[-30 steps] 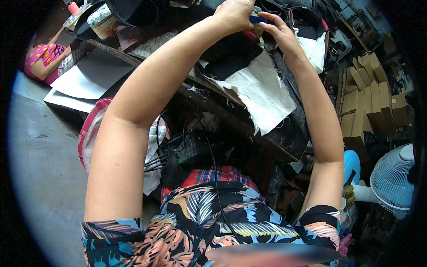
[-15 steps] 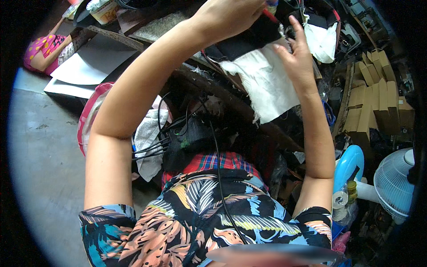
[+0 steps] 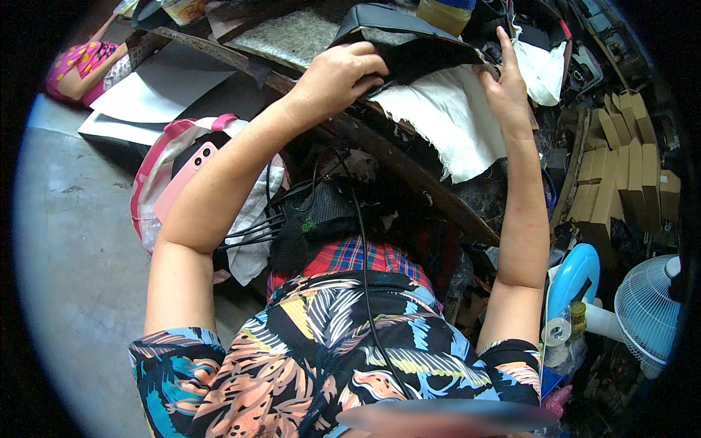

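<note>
A black leather-like piece with a white cloth lining stands raised on the workbench in front of me; it looks like part of a bag. At its left end, my left hand has its fingers curled over the edge. My right hand is at the right end, thumb against the edge where cloth and black piece meet, index finger pointing up. Its other fingers are mostly hidden behind. The frayed lower edge of the cloth hangs over the bench's near side.
A jar stands behind the piece. To the left are white sheets and a pink-rimmed bag with a pink phone. Folded cardboard and a fan are at right. Another person sits at far left.
My left hand has come down and left from the top edge, and the red object by it is out of sight. The black piece now stands up, its outer side showing.
</note>
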Tool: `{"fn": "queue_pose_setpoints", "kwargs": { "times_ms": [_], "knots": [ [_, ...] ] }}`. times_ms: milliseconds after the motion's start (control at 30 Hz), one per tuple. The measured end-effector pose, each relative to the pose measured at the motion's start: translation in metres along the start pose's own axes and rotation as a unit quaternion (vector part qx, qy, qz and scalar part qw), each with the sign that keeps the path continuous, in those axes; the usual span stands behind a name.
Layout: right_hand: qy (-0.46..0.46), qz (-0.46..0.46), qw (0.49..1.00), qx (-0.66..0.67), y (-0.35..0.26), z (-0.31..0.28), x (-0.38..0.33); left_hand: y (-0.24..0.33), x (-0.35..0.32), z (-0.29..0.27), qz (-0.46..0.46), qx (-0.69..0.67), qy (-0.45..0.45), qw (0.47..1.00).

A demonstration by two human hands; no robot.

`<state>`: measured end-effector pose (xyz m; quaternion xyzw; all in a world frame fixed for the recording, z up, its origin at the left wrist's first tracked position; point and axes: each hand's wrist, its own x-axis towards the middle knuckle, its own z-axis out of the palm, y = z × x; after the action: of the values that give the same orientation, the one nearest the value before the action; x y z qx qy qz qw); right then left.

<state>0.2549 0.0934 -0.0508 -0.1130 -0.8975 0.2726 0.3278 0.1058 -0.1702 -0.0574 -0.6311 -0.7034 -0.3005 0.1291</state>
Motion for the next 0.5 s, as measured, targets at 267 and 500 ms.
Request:
{"fn": "queue_pose_setpoints", "kwargs": {
  "times_ms": [267, 500],
  "knots": [
    [-0.019, 0.036, 0.999, 0.019, 0.006, 0.009, -0.005, 0.004, -0.021, -0.015, 0.091, 0.032, -0.071, 0.993],
    [-0.007, 0.042, 0.999, 0.002, -0.004, 0.005, -0.010, 0.012, -0.022, -0.013, 0.068, 0.005, -0.066, 0.996]
  ]
}}
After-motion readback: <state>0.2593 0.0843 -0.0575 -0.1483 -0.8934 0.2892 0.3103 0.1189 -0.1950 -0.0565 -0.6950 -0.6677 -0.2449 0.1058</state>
